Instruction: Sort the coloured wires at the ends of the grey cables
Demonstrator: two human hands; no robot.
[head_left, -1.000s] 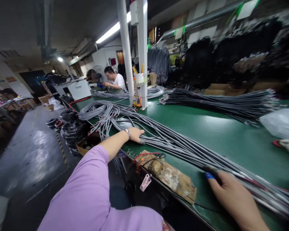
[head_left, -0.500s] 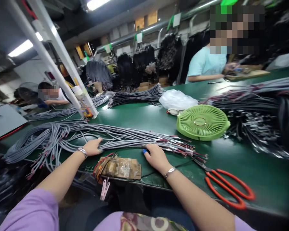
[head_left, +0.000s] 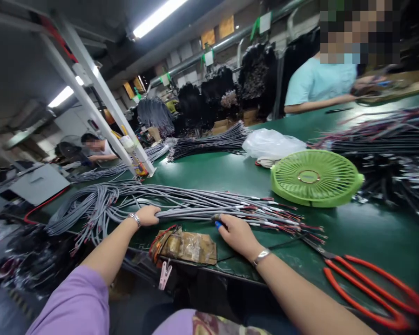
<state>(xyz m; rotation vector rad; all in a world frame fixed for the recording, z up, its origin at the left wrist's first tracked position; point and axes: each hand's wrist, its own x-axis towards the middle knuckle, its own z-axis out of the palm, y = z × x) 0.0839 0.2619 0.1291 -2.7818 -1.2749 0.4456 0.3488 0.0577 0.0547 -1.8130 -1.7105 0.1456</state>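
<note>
My view swung right: cables (head_left: 195, 213) now show their ends (head_left: 282, 219).
At the bench's (head_left: 226, 170) front edge, my left hand (head_left: 147, 216) clasps them; right hand (head_left: 238, 233) touches, grip unclear.

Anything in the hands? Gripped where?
Left hand holds grey cables partway along, between the coil and the wire ends. Right hand is at their near edge, closer to those ends; grip can't be told.

Cables (head_left: 195, 197) left of scissors (head_left: 361, 283)

One clothespin (head_left: 165, 272), one pair scissors (head_left: 330, 256), two co-workers (head_left: 309, 83) (cables (head_left: 195, 195) uncountable).
</note>
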